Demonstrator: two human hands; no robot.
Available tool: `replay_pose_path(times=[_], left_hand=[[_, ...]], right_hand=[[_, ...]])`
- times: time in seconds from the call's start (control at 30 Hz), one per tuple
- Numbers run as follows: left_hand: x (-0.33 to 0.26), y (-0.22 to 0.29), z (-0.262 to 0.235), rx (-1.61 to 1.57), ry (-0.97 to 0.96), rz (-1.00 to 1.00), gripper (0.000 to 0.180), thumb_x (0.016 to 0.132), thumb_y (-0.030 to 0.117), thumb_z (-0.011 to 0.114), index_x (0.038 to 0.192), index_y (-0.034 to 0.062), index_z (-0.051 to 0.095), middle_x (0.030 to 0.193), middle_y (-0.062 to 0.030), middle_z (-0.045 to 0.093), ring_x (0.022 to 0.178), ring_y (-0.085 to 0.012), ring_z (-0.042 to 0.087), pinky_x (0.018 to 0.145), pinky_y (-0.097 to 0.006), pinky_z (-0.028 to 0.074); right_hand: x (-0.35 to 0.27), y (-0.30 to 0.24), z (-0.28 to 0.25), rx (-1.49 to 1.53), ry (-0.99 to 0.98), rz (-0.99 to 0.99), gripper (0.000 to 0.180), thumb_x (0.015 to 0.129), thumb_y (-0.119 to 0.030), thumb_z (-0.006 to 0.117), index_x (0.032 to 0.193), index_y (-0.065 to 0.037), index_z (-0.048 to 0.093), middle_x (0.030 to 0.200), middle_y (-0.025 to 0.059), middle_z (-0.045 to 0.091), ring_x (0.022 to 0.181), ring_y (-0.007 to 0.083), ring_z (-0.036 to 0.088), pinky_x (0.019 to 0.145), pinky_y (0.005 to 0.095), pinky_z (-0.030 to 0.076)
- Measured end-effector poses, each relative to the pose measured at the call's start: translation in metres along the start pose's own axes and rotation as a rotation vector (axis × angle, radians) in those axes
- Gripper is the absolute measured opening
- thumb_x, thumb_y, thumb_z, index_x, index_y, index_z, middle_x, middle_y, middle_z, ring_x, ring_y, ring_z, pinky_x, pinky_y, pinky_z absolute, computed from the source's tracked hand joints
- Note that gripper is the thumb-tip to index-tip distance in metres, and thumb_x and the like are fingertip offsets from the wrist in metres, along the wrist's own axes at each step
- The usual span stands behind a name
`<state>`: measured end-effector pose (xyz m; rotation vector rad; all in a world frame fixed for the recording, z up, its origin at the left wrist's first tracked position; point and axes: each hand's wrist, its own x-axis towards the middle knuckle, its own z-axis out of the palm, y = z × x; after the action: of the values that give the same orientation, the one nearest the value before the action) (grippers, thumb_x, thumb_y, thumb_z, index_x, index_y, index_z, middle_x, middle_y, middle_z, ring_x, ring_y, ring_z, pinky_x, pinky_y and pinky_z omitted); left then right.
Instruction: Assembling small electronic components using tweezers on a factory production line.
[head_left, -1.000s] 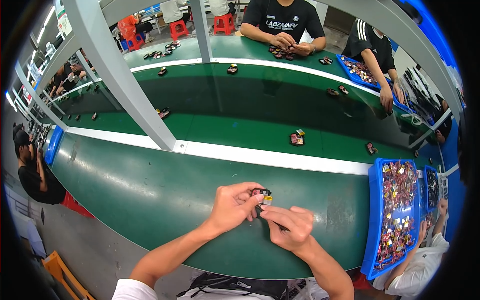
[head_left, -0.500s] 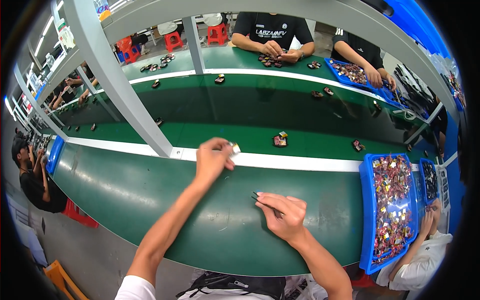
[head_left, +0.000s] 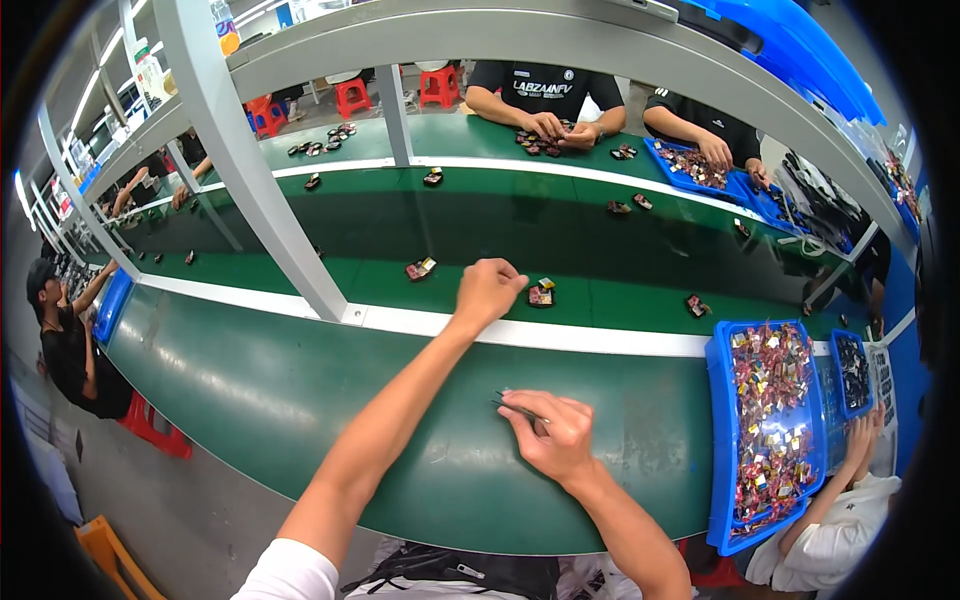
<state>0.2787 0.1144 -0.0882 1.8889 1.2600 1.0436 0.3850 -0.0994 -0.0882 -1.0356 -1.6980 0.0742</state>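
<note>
Green workbench (head_left: 250, 400), white-striped conveyor (head_left: 600, 340); left hand (head_left: 487, 290) loosely closed far, right hand (head_left: 550, 440) pinching tweezers (head_left: 515, 405) near.

Glossy smooth green belt (head_left: 300, 400), blue plastic tray (head_left: 722, 440) of shiny foil-like pieces (head_left: 770, 420), grey painted metal post (head_left: 250, 170).

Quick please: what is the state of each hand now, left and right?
Left hand: closed in a loose fist over the conveyor belt; contents cannot be told.
Right hand: pinching thin tweezers against the green table.
</note>
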Motion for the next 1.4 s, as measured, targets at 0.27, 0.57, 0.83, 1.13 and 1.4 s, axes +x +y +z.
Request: replay_pose_path(times=[0.27, 0.57, 0.83, 1.13, 1.4], left_hand=[[0.0, -0.003, 0.027, 0.235, -0.026, -0.077, 0.028, 0.083, 0.026, 0.081, 0.086, 0.0019, 0.068, 0.078, -0.0117, 0.074, 0.079, -0.0277, 0.072, 0.073, -0.041, 0.054], [-0.077, 0.027, -0.039, -0.219, -0.11, -0.113, 0.017, 0.09, 0.01, 0.072, 0.093, -0.0048, 0.064, 0.07, -0.0095, 0.071, 0.044, -0.0112, 0.058, 0.041, -0.027, 0.041], [-0.151, 0.028, -0.069, -0.406, -0.245, -0.365, 0.015, 0.093, 0.011, 0.071, 0.097, -0.004, 0.068, 0.073, -0.0071, 0.07, 0.047, -0.0084, 0.058, 0.039, -0.024, 0.04], [-0.16, 0.019, -0.068, -0.47, -0.211, -0.226, 0.017, 0.095, 0.006, 0.069, 0.107, -0.0063, 0.068, 0.08, -0.0091, 0.072, 0.053, -0.0082, 0.062, 0.042, -0.022, 0.043], [-0.164, 0.028, -0.066, -0.55, -0.209, -0.191, 0.017, 0.096, 0.002, 0.066, 0.109, -0.0087, 0.066, 0.084, -0.0127, 0.072, 0.057, -0.0116, 0.066, 0.045, -0.024, 0.05]], right_hand=[[-0.002, 0.001, 0.001, -0.007, 0.005, 0.036, 0.015, 0.076, -0.003, 0.082, 0.088, -0.008, 0.073, 0.088, 0.0055, 0.077, 0.057, 0.0185, 0.067, 0.05, 0.0277, 0.047], [-0.004, 0.007, -0.004, 0.248, 0.087, 0.402, 0.011, 0.081, 0.0, 0.081, 0.091, -0.002, 0.074, 0.081, 0.0012, 0.075, 0.046, 0.002, 0.041, 0.044, 0.021, 0.032], [-0.001, 0.006, -0.007, 0.547, 0.132, 0.653, 0.012, 0.087, 0.003, 0.076, 0.097, 0.003, 0.07, 0.085, 0.0043, 0.073, 0.056, -0.001, 0.045, 0.05, 0.0174, 0.033], [-0.003, -0.001, 0.003, 0.486, 0.047, 0.665, 0.011, 0.085, 0.003, 0.077, 0.094, 0.003, 0.071, 0.074, -0.0019, 0.065, 0.053, -0.0014, 0.044, 0.048, 0.0188, 0.03], [-0.004, -0.001, 0.003, 0.426, 0.067, 0.668, 0.012, 0.084, 0.003, 0.077, 0.095, 0.003, 0.072, 0.066, -0.0046, 0.061, 0.051, -0.0016, 0.042, 0.047, 0.019, 0.028]])
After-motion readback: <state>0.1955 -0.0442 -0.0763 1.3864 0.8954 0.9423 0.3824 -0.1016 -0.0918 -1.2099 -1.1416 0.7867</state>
